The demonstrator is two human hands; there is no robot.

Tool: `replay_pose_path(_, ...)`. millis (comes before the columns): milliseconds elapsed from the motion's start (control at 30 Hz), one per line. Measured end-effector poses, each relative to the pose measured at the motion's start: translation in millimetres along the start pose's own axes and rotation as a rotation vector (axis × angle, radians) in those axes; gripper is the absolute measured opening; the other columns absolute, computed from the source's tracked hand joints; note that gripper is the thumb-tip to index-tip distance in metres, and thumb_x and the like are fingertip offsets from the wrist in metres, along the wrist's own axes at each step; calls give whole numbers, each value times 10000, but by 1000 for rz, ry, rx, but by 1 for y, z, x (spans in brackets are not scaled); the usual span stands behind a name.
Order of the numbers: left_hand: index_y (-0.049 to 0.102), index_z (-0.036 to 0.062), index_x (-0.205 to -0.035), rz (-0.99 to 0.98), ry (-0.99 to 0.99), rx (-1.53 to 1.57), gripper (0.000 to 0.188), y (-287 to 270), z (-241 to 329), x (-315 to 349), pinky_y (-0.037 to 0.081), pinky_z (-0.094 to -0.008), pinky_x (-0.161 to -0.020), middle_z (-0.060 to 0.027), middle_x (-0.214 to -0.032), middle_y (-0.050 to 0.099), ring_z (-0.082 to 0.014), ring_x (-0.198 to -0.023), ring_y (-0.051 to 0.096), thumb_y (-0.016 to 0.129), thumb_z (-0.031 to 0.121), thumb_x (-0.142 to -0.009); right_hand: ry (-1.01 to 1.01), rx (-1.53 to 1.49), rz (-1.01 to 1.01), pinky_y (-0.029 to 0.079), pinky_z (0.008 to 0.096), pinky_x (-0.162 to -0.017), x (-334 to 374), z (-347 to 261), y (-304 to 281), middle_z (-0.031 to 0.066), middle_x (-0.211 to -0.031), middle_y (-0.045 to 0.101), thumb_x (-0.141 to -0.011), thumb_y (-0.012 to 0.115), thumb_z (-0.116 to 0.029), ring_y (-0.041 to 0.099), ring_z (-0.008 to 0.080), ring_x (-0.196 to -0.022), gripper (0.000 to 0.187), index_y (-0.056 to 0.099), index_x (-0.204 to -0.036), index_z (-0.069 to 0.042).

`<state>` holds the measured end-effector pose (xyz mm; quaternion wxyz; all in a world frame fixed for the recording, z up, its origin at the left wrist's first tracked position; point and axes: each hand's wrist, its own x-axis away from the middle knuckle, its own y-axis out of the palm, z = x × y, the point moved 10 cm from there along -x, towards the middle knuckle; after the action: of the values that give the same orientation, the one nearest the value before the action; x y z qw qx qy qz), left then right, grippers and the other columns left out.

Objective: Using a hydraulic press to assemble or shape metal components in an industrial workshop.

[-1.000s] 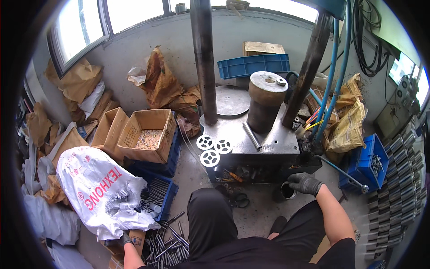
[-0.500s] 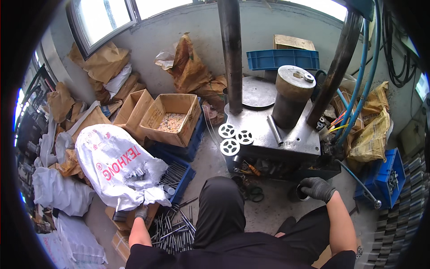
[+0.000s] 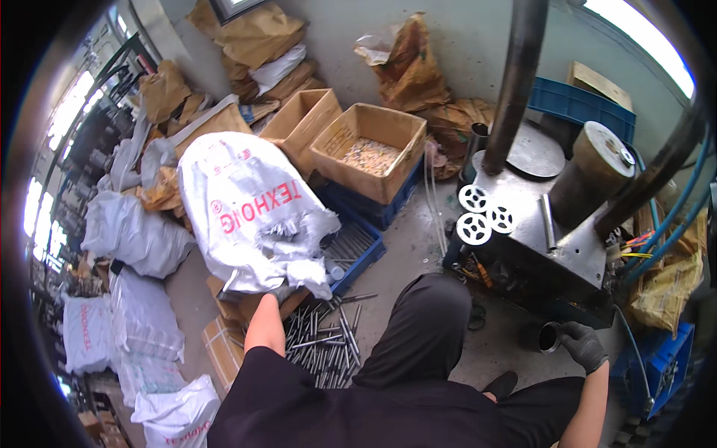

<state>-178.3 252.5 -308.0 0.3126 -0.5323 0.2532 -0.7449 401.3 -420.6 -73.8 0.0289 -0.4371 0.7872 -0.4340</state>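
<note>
My right hand point(image 3: 584, 346), in a dark grey glove, is closed at the rim of a dark hollow metal cylinder point(image 3: 549, 338), in front of the press. My left hand point(image 3: 281, 293), gloved too, reaches to a cardboard box point(image 3: 240, 305) under the lower edge of a white woven sack point(image 3: 243, 216). Its fingers are hidden there, so what they touch does not show. Just beside it, many loose metal rods point(image 3: 321, 347) lie in a heap.
The press point(image 3: 560, 201) stands ahead on the right, with three white spoked discs point(image 3: 474, 228) at its corner. A blue crate of rods point(image 3: 366, 265) and an open cardboard box point(image 3: 388, 179) with small pieces are ahead. White sacks point(image 3: 142, 239) line the left; a blue bin point(image 3: 668, 366) stands right.
The view has swung left, so everything appears shifted to the right. My right hand stays at the metal cylinder, and my left hand remains at the sack's lower edge.
</note>
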Motion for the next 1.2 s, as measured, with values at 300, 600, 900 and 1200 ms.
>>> replay_pose_path(300,403,185,-1628,-132,114,567,907,16,-88,-32,288,-440,-1245,-104,-1654,446,-275,-1522,380,487,782,-951,19,-197,-31,544,355,-921,-29,7,13,145,-1121,764,-902,740,-105,709,227,-1038,349,713,-1219,38)
replay_pose_path(600,509,36,-1535,118,-84,344,853,65,-63,-44,441,-401,-1160,-164,-1534,575,-327,-1410,549,530,684,-982,98,-101,33,544,348,-909,-7,37,-1,115,-1103,771,-907,742,-106,704,209,-1020,307,734,-1193,6)
replay_pose_path(900,583,25,-1454,361,-119,368,710,97,-12,-8,455,-467,-1122,-274,-1462,601,-404,-1346,596,728,413,-878,78,-136,-24,546,337,-909,-8,4,11,111,-1113,765,-917,731,-79,701,196,-1010,295,728,-1202,0)
replay_pose_path(1200,556,70,-1348,-309,267,1627,575,149,109,116,568,-385,-882,-77,-1051,704,-231,-973,695,791,211,-842,-294,134,-152,567,371,-928,0,-120,11,174,-1092,742,-835,684,18,727,288,-1039,362,720,-1195,-6)
